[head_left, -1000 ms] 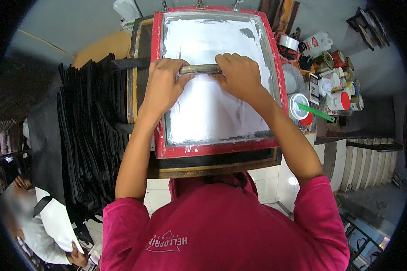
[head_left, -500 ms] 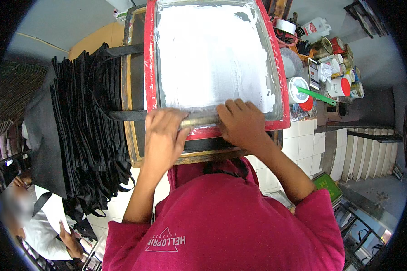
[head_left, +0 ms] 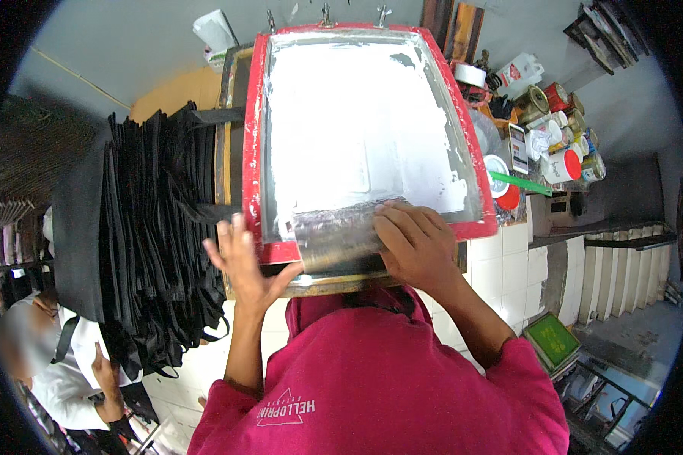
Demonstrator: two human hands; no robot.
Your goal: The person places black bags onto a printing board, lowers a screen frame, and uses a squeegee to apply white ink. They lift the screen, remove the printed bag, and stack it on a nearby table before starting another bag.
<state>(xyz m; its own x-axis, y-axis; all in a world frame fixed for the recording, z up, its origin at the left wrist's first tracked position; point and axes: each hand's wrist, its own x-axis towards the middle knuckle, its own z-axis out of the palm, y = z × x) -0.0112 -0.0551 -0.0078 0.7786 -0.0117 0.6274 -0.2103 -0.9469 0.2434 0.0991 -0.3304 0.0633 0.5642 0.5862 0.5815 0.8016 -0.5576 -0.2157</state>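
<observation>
A screen-printing frame with a red rim (head_left: 252,155) lies before me, its mesh (head_left: 349,114) spread with white ink. My right hand (head_left: 417,244) is closed on the right end of a wide squeegee (head_left: 335,236). The squeegee lies across the frame's near end, tilted so its broad, ink-smeared face shows. My left hand (head_left: 244,262) is open, fingers spread, beside the frame's near left corner. Its thumb reaches close to the squeegee's left end; whether they touch I cannot tell. Below the frame, a dark board with wooden edges (head_left: 311,286) shows.
A thick stack of black fabric bags (head_left: 155,227) hangs at the left, straps reaching under the frame. Paint cans (head_left: 533,105), a white tub (head_left: 496,171) with a green spatula (head_left: 525,183), and a phone (head_left: 517,148) stand right. Another person (head_left: 64,364) holds a bag at lower left.
My left hand has come off the squeegee and opened to its left. The squeegee has tilted and moved nearer to me in my right hand. The whole view has shifted slightly.
</observation>
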